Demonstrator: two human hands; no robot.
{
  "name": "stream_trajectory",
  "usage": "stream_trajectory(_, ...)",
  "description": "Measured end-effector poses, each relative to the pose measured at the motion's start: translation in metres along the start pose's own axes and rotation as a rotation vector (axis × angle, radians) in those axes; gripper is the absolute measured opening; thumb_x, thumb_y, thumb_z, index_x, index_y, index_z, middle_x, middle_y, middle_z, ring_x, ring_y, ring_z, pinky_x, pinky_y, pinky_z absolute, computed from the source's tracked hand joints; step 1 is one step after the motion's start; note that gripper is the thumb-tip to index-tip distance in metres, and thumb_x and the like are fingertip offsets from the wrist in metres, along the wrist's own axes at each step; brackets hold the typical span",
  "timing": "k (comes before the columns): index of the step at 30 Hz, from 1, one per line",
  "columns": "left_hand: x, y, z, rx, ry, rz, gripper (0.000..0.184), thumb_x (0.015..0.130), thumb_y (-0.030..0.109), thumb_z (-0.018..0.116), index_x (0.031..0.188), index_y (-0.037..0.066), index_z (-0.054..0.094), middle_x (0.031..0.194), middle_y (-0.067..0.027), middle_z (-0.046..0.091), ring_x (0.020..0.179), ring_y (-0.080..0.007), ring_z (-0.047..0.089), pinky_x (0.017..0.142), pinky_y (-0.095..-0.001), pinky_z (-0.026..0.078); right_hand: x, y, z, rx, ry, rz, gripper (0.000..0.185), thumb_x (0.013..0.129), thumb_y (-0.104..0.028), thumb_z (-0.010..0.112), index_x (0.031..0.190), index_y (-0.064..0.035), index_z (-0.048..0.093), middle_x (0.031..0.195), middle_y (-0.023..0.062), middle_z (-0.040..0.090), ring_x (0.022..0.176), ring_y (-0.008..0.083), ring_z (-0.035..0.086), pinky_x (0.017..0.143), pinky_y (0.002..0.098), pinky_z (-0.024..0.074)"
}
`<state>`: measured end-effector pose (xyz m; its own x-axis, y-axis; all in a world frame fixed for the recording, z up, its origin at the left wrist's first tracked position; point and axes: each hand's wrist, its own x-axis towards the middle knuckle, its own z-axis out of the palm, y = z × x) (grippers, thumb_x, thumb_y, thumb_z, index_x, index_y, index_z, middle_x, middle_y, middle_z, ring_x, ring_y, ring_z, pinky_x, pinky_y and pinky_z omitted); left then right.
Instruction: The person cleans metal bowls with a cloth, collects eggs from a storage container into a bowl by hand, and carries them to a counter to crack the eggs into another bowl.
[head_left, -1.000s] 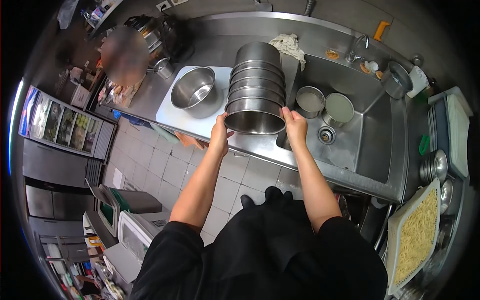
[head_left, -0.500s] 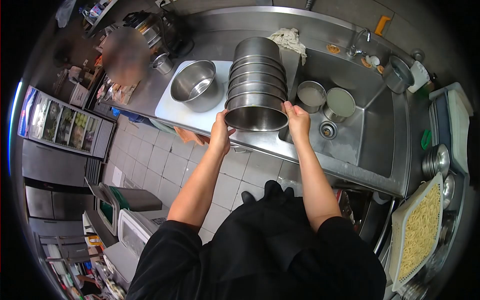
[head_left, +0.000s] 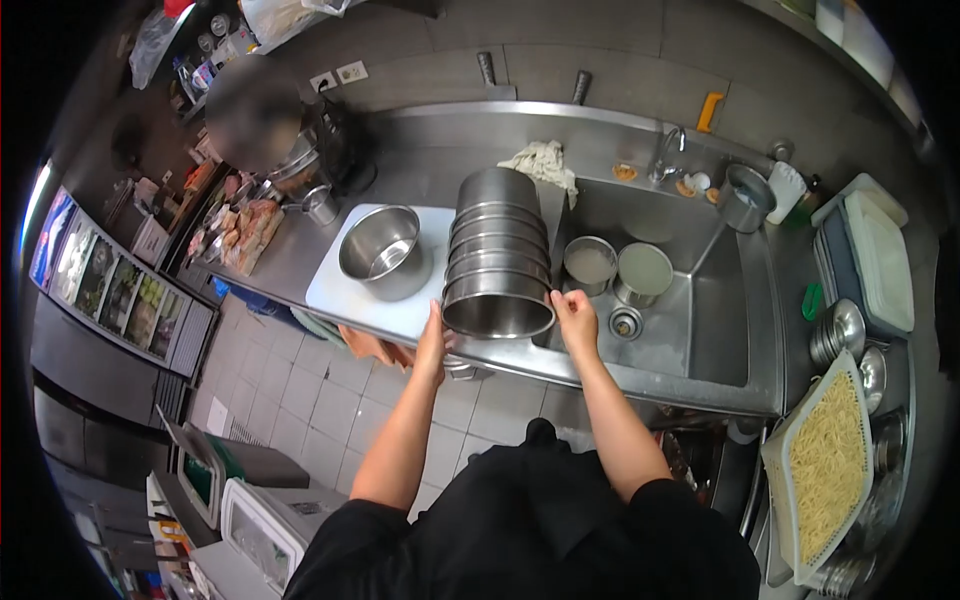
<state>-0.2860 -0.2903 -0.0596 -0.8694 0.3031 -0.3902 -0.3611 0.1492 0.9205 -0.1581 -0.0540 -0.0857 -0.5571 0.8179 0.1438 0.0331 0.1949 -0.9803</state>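
Note:
A tilted stack of several nested stainless steel pots (head_left: pixel 497 262) is held between my two hands at the counter's front edge, with its open mouth facing me. My left hand (head_left: pixel 431 345) grips the rim of the nearest pot from the left. On the right side of that same rim, my right hand (head_left: pixel 576 322) presses with its fingers. Left of the stack, a single steel pot (head_left: pixel 383 250) rests on a white cutting board (head_left: pixel 330 290). Inside the sink (head_left: pixel 715 270) sit two round metal containers of cloudy liquid (head_left: pixel 589 264) beside the stack.
A crumpled cloth (head_left: pixel 541 168) lies behind the sink near the faucet (head_left: pixel 672 155). Noodles (head_left: pixel 828 468) fill a white basket at right, near steel bowls (head_left: pixel 836 333). Another person with a blurred head (head_left: pixel 253 115) stands far left. Lidded bins (head_left: pixel 215 465) are lower left.
The camera view has tilted up, so the counter and sink appear lower and more wall shows. Both hands keep their hold on the pot stack, which sits slightly further left.

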Motion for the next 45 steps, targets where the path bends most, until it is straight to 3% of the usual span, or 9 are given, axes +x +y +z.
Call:
stream_trajectory(3,-0.014,0.002,0.011,-0.165,-0.114,-0.157,0.085,0.091,0.08,0.029,0.134,0.011,0.054,0.113,-0.0062,0.063,0.105,-0.0213,0.058,0.08,-0.0388,0.045,-0.004,-0.048,-0.011,-0.109,-0.015,-0.136,0.035,0.089,-0.032,0.073,0.075,-0.0035,0.06,0.066,0.0088,0.06,0.059,0.02,0.056,0.058,0.035,0.0438)
stream_trajectory(6,-0.011,-0.004,0.007,-0.11,-0.154,0.057,0.085,0.093,0.073,0.04,0.145,0.006,0.041,0.133,-0.0162,0.056,0.11,-0.0247,0.061,0.089,-0.036,0.046,0.01,-0.072,-0.016,-0.254,-0.12,-0.116,0.046,0.092,-0.042,0.066,0.071,-0.0019,0.058,0.065,0.0155,0.059,0.058,0.0296,0.055,0.058,0.0389,0.0438)
stream_trajectory(9,0.01,-0.03,0.002,0.135,-0.072,0.449,0.048,0.092,0.037,0.071,0.114,-0.002,0.053,0.104,-0.0106,0.069,0.09,-0.0198,0.066,0.074,-0.0296,0.05,0.005,-0.067,-0.008,-0.236,-0.167,-0.125,0.049,0.094,-0.044,0.062,0.069,-0.0018,0.058,0.061,0.0188,0.055,0.055,0.0335,0.054,0.056,0.0424,0.0417)
stream_trajectory(11,0.016,-0.028,-0.003,0.186,-0.009,0.437,0.044,0.091,0.035,0.072,0.108,-0.002,0.055,0.101,-0.0112,0.069,0.088,-0.0198,0.066,0.074,-0.031,0.05,-0.007,-0.07,-0.003,-0.243,-0.199,-0.15,0.048,0.095,-0.042,0.06,0.07,-0.002,0.058,0.06,0.0199,0.052,0.055,0.0336,0.052,0.055,0.0427,0.0405)
stream_trajectory(17,0.024,0.022,-0.02,0.434,0.268,0.785,0.024,0.079,0.012,0.074,0.083,0.002,0.053,0.08,-0.0127,0.058,0.071,-0.0295,0.058,0.066,-0.0382,0.046,-0.011,-0.057,0.002,0.09,-0.369,0.082,0.041,0.097,-0.035,0.063,0.07,-0.0054,0.057,0.062,0.0032,0.061,0.055,0.0102,0.055,0.052,0.0277,0.0452)
stream_trajectory(21,0.022,0.055,-0.019,0.478,0.196,1.061,0.02,0.068,0.003,0.07,0.077,0.004,0.052,0.079,-0.0127,0.054,0.074,-0.0333,0.055,0.065,-0.0407,0.045,0.049,-0.09,-0.015,-0.002,-0.237,-0.064,0.03,0.098,-0.031,0.062,0.08,-0.007,0.059,0.068,0.0005,0.061,0.061,0.008,0.057,0.056,0.0251,0.0466)
stream_trajectory(28,0.032,0.069,-0.021,0.567,0.14,1.078,0.021,0.061,0.004,0.067,0.07,0.004,0.048,0.072,-0.0133,0.051,0.069,-0.0343,0.052,0.062,-0.0428,0.043,0.287,-0.159,0.007,-0.842,0.009,-0.816,0.023,0.083,-0.018,0.068,0.103,-0.0096,0.062,0.108,0.0118,0.064,0.102,0.0326,0.061,0.083,0.0428,0.0501)
stream_trajectory(38,0.037,0.073,-0.018,0.589,0.267,0.791,0.022,0.056,-0.003,0.062,0.073,0.003,0.05,0.075,-0.0134,0.056,0.072,-0.0326,0.057,0.064,-0.0373,0.046,0.559,-0.122,0.076,-1.612,-0.43,-1.134,0.025,0.093,-0.018,0.051,0.103,-0.0122,0.073,0.127,0.0104,0.057,0.129,0.0291,0.046,0.11,0.0428,0.0356)
stream_trajectory(45,0.035,0.072,-0.006,0.586,0.372,0.686,0.023,0.062,-0.002,0.07,0.074,0.004,0.051,0.077,-0.0116,0.058,0.073,-0.0282,0.058,0.065,-0.0357,0.046,0.61,-0.117,0.057,-1.814,-0.657,-1.332,0.02,0.089,-0.017,0.054,0.104,-0.0176,0.067,0.111,0.0051,0.059,0.119,0.0245,0.05,0.103,0.0405,0.0393)
